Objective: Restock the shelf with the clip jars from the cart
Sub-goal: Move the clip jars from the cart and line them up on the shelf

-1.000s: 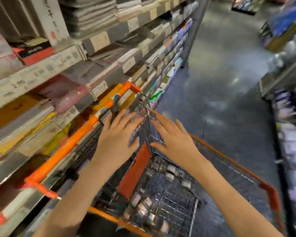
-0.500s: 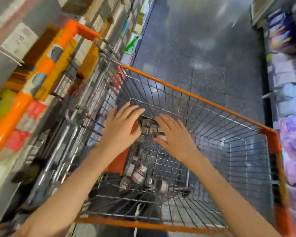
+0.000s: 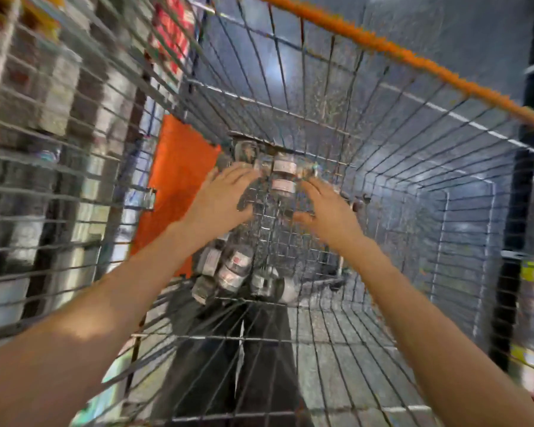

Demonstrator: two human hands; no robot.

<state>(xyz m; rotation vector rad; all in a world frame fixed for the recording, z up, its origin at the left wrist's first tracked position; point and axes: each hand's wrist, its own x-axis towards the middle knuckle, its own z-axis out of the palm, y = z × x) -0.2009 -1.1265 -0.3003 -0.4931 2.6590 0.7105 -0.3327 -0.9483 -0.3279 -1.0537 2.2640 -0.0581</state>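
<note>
Reaching down into the wire cart (image 3: pixel 382 124), I have both arms stretched toward its floor, where the clip jars lie in two loose groups. My left hand (image 3: pixel 221 195) is spread with its fingers straight and relaxed, holding nothing, and my right hand (image 3: pixel 327 208) is likewise flat and spread, gripping nothing. Between and just beyond my fingertips sits the far cluster of clip jars (image 3: pixel 282 171), small clear jars with pale labels, pressed up near the cart's far wall; my left fingertips come just beside the jars at that cluster's left edge, though the blur keeps me from telling whether they touch. A second cluster of jars (image 3: pixel 233 269) lies nearer to me, under and between my wrists, tumbled on their sides against the mesh floor. An orange panel (image 3: pixel 179 167) stands against the cart's left side, just beside my left hand. Stocked shelves (image 3: pixel 43 97) show blurred through the left wall of the cart, and the orange rim (image 3: pixel 413 63) runs across the top right.
</note>
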